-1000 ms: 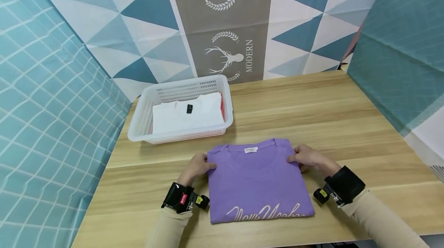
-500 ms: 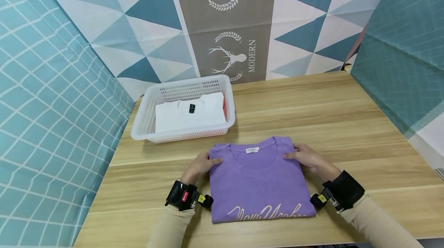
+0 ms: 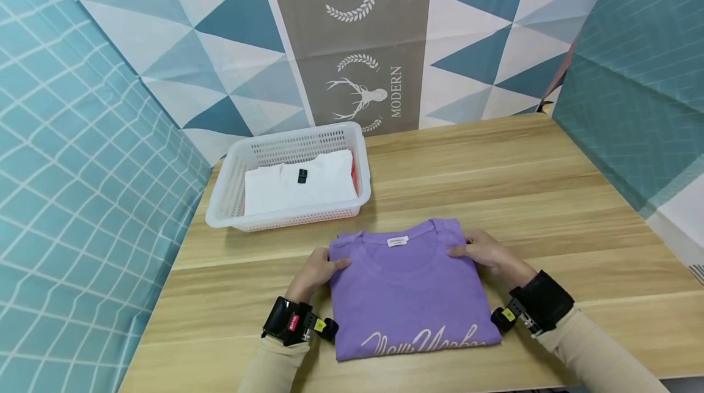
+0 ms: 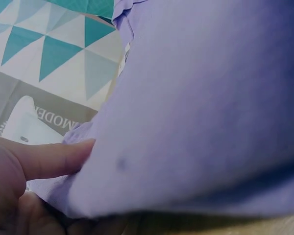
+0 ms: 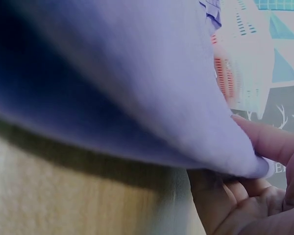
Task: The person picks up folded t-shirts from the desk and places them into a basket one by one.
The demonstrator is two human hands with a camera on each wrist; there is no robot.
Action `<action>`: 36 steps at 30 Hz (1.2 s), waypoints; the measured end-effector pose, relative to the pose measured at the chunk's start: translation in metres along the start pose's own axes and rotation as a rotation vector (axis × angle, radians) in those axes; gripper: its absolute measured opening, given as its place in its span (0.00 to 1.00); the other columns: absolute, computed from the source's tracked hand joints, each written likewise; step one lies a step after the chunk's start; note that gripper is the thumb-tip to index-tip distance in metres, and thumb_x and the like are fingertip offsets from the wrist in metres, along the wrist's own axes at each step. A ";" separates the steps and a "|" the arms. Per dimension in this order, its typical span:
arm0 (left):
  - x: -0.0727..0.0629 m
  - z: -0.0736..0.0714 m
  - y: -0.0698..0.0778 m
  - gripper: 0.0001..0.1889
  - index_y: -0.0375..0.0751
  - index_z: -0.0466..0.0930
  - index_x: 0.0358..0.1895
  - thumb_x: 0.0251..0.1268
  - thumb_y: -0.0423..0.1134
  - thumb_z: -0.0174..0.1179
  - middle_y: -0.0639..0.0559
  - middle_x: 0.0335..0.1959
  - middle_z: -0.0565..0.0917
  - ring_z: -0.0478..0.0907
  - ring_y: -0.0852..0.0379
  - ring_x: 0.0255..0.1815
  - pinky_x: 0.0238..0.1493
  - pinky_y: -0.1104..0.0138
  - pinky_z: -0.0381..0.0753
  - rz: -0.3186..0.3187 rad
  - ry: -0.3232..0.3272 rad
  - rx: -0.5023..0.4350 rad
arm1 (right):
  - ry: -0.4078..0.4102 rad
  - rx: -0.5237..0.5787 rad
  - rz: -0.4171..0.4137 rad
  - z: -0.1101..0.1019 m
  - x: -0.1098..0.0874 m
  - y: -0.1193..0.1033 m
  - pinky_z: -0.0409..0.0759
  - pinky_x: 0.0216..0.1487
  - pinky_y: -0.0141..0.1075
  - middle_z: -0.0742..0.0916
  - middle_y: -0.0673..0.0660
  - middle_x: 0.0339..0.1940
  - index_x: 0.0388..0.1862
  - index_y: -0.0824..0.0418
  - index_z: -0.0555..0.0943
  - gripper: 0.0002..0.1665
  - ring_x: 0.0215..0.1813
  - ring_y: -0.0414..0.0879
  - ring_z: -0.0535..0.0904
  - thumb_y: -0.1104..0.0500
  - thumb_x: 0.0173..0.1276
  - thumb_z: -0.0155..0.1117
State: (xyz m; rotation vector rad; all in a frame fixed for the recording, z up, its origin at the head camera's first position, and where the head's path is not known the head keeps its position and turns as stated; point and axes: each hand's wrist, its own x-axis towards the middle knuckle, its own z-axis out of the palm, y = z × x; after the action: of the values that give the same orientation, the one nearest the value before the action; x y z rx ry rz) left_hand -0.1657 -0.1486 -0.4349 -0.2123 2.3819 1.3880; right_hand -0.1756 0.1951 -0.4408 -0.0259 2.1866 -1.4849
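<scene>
A folded purple T-shirt with white script lettering and a white neck label lies on the table at the front. My left hand grips its left shoulder edge, thumb on top and the other fingers tucked under the cloth. On the opposite shoulder edge, my right hand pinches the fabric the same way. The left wrist view has the left thumb pressed on the purple cloth. In the right wrist view the right fingers reach beneath the folded edge, with the thumb above it.
Behind the shirt to the left stands a white perforated plastic basket holding a folded white garment with a black tag. Something red shows under that garment. The wooden table meets a patterned wall covering at the back.
Both thumbs have come further in over the shirt's shoulder edges, and the hands grip it more fully. The shirt stays nearly in place; the view shifts slightly.
</scene>
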 end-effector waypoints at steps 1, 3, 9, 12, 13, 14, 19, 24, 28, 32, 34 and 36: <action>0.000 0.001 -0.001 0.13 0.26 0.81 0.41 0.63 0.36 0.61 0.49 0.28 0.79 0.75 0.59 0.28 0.30 0.71 0.75 0.000 0.000 -0.010 | 0.004 -0.013 0.001 0.000 0.000 0.000 0.78 0.43 0.32 0.85 0.67 0.48 0.55 0.79 0.75 0.27 0.41 0.41 0.80 0.60 0.63 0.64; -0.001 0.002 -0.002 0.12 0.26 0.81 0.40 0.63 0.36 0.61 0.49 0.26 0.78 0.74 0.59 0.27 0.29 0.71 0.74 0.006 0.008 -0.018 | 0.018 -0.030 0.013 0.001 -0.001 0.001 0.78 0.43 0.32 0.85 0.68 0.50 0.55 0.78 0.75 0.27 0.42 0.42 0.80 0.60 0.63 0.64; -0.004 0.003 -0.001 0.12 0.26 0.80 0.39 0.64 0.36 0.61 0.52 0.26 0.76 0.71 0.60 0.27 0.30 0.71 0.71 0.038 0.041 0.004 | 0.054 -0.024 0.041 0.002 -0.005 -0.002 0.77 0.42 0.31 0.84 0.68 0.51 0.57 0.77 0.75 0.28 0.42 0.42 0.79 0.59 0.63 0.64; -0.007 0.002 -0.001 0.13 0.27 0.80 0.42 0.65 0.37 0.60 0.48 0.31 0.80 0.73 0.59 0.31 0.33 0.71 0.73 0.065 0.052 0.025 | 0.064 -0.034 0.022 0.002 -0.007 -0.002 0.78 0.41 0.32 0.85 0.68 0.48 0.55 0.78 0.75 0.28 0.40 0.41 0.79 0.59 0.64 0.64; -0.009 0.002 0.000 0.13 0.27 0.80 0.44 0.65 0.37 0.60 0.45 0.33 0.82 0.75 0.58 0.33 0.35 0.70 0.75 0.071 0.054 0.023 | 0.071 -0.040 0.018 0.002 -0.008 -0.003 0.77 0.41 0.31 0.85 0.67 0.48 0.55 0.78 0.75 0.28 0.40 0.41 0.79 0.58 0.64 0.64; -0.010 0.002 0.000 0.14 0.27 0.80 0.45 0.65 0.37 0.60 0.43 0.37 0.83 0.77 0.57 0.36 0.38 0.67 0.77 0.088 0.055 0.025 | 0.071 -0.045 0.009 0.002 -0.010 -0.004 0.77 0.41 0.32 0.85 0.68 0.48 0.55 0.79 0.75 0.27 0.40 0.41 0.79 0.58 0.64 0.64; -0.019 0.001 0.002 0.19 0.27 0.76 0.56 0.67 0.38 0.58 0.32 0.53 0.82 0.80 0.42 0.54 0.58 0.53 0.79 0.160 0.060 0.017 | 0.091 -0.073 -0.029 0.002 -0.016 -0.009 0.76 0.41 0.32 0.85 0.66 0.45 0.55 0.78 0.75 0.26 0.39 0.40 0.78 0.58 0.67 0.62; -0.029 0.000 0.006 0.21 0.26 0.73 0.59 0.68 0.36 0.57 0.30 0.56 0.80 0.79 0.39 0.57 0.59 0.50 0.78 0.201 0.095 -0.007 | 0.126 -0.085 -0.048 0.001 -0.025 -0.019 0.73 0.37 0.31 0.84 0.52 0.33 0.49 0.77 0.78 0.23 0.35 0.39 0.74 0.57 0.66 0.64; -0.037 0.000 0.011 0.18 0.26 0.75 0.54 0.67 0.36 0.58 0.33 0.50 0.82 0.81 0.46 0.49 0.52 0.55 0.81 0.208 0.128 -0.033 | 0.135 -0.082 -0.056 0.000 -0.032 -0.026 0.72 0.35 0.30 0.81 0.47 0.29 0.47 0.76 0.78 0.22 0.32 0.38 0.73 0.57 0.65 0.64; -0.046 0.001 0.015 0.16 0.27 0.76 0.52 0.67 0.36 0.58 0.34 0.47 0.83 0.82 0.49 0.47 0.48 0.57 0.82 0.227 0.150 -0.060 | 0.131 -0.050 -0.068 -0.001 -0.038 -0.031 0.75 0.35 0.30 0.82 0.44 0.27 0.49 0.78 0.78 0.23 0.31 0.35 0.75 0.58 0.65 0.64; -0.050 0.001 0.017 0.16 0.27 0.77 0.52 0.66 0.35 0.59 0.33 0.48 0.83 0.82 0.47 0.48 0.49 0.56 0.82 0.250 0.163 -0.061 | 0.124 -0.028 -0.078 -0.001 -0.042 -0.033 0.76 0.35 0.30 0.83 0.43 0.26 0.50 0.79 0.77 0.24 0.30 0.34 0.77 0.58 0.66 0.63; -0.053 0.002 0.017 0.16 0.27 0.77 0.52 0.66 0.35 0.59 0.32 0.48 0.83 0.82 0.45 0.49 0.49 0.56 0.82 0.277 0.178 -0.061 | 0.117 -0.005 -0.088 -0.001 -0.046 -0.034 0.78 0.36 0.30 0.84 0.42 0.26 0.51 0.80 0.76 0.24 0.30 0.33 0.78 0.59 0.66 0.63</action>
State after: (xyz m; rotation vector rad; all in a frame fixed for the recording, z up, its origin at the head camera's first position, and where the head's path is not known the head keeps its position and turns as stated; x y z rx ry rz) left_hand -0.1224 -0.1415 -0.4011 -0.0222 2.5944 1.6272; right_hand -0.1446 0.1955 -0.3931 -0.0383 2.3091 -1.5648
